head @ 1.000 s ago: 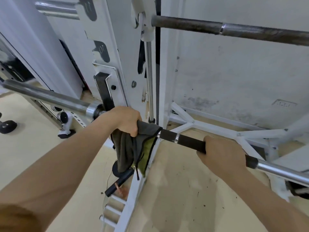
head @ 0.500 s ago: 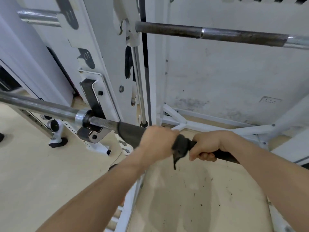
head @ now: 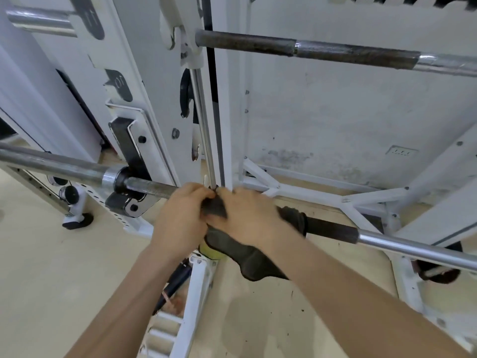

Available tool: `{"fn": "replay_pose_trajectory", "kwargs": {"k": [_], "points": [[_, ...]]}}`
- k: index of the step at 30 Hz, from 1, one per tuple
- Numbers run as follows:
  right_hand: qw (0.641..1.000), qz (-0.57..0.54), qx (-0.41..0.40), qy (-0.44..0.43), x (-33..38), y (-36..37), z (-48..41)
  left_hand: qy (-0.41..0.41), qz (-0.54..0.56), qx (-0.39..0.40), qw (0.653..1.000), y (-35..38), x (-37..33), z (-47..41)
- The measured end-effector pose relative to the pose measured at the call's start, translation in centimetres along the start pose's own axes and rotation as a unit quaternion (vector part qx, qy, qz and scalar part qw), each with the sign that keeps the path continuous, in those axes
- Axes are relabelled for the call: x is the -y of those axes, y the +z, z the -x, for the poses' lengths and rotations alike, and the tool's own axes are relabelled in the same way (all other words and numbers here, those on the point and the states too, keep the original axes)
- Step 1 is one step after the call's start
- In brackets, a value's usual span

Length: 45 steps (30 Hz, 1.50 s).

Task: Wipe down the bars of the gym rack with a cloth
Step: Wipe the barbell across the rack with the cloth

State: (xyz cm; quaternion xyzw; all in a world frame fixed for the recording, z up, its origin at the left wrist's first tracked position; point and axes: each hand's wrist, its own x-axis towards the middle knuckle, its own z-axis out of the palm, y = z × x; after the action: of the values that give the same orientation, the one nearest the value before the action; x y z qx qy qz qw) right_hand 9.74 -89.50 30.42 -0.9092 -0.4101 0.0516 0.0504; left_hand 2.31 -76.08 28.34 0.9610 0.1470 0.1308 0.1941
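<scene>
Both left hand (head: pixel 180 219) and right hand (head: pixel 249 218) are curled on the limp cloth (head: pixel 247 257) round the bar (head: pixel 333 230); slack at 5 o'clock is probably best gathered.

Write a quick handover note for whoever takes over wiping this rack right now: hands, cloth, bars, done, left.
Left hand: grips the cloth on the lower bar.
Right hand: curled over the same cloth, right beside the left hand.
Cloth: bunched round the bar's dark grip section, a tail hanging below.
Done: lower bar being wiped; how much is clean cannot be told.
Left: rest of the lower bar, then the upper bar, which looks dark and rusty.
</scene>
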Motion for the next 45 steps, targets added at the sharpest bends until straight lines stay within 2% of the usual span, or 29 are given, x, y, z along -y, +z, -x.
{"fn": "replay_pose_trajectory", "kwargs": {"k": [2, 4, 7, 11, 16, 19, 22, 25, 28, 30, 32, 34, 37, 45], "points": [[0.995, 0.073, -0.063, -0.020, 0.1, 2.6, -0.5, 0.025, -0.059, 0.001, 0.998, 0.9, -1.2, 1.2], [0.991, 0.091, -0.097, -0.012, -1.9, 3.3, 0.2, 0.045, -0.097, -0.013, 0.994, 1.6, -2.4, 2.1], [0.989, 0.108, -0.105, 0.009, -5.5, 3.4, 2.6, 0.088, -0.135, -0.007, 0.987, 3.3, -5.0, 3.1], [0.985, 0.136, -0.065, 0.088, -11.4, 2.9, 7.7, 0.155, -0.145, 0.012, 0.977, 6.5, -10.5, 3.3], [0.961, 0.179, -0.142, 0.154, -20.7, 2.7, 17.5, 0.306, -0.099, 0.023, 0.946, 10.9, -18.1, 4.6], [0.950, 0.177, -0.119, 0.228, -25.6, 2.6, 22.1, 0.370, -0.122, 0.041, 0.920, 13.2, -22.9, 6.1], [0.936, 0.175, -0.103, 0.288, -27.4, 1.7, 23.1, 0.374, -0.089, 0.052, 0.921, 14.3, -25.6, 6.5], [0.932, 0.164, -0.054, 0.319, -26.9, 0.7, 22.0, 0.352, -0.073, 0.024, 0.933, 14.5, -26.2, 6.3], [0.958, 0.115, -0.050, 0.258, -26.6, 0.7, 21.4, 0.310, -0.116, 0.022, 0.943, 15.7, -27.7, 6.3], [0.969, 0.111, -0.092, 0.203, -27.4, 1.4, 22.1, 0.259, -0.164, 0.052, 0.950, 16.7, -30.5, 6.0], [0.969, 0.120, -0.141, 0.165, -30.0, 2.2, 24.2, 0.243, -0.204, 0.076, 0.945, 17.9, -34.3, 5.9], [0.959, 0.130, -0.200, 0.149, -34.1, 3.0, 27.5, 0.263, -0.214, 0.076, 0.938, 19.3, -38.3, 6.3], [0.937, 0.170, -0.256, 0.169, -40.8, 3.1, 33.8, 0.307, -0.198, 0.064, 0.929, 22.0, -44.6, 7.5], [0.936, 0.133, -0.185, 0.269, -50.8, 1.5, 45.0, 0.388, -0.135, 0.076, 0.909, 27.6, -58.2, 8.2]]}}
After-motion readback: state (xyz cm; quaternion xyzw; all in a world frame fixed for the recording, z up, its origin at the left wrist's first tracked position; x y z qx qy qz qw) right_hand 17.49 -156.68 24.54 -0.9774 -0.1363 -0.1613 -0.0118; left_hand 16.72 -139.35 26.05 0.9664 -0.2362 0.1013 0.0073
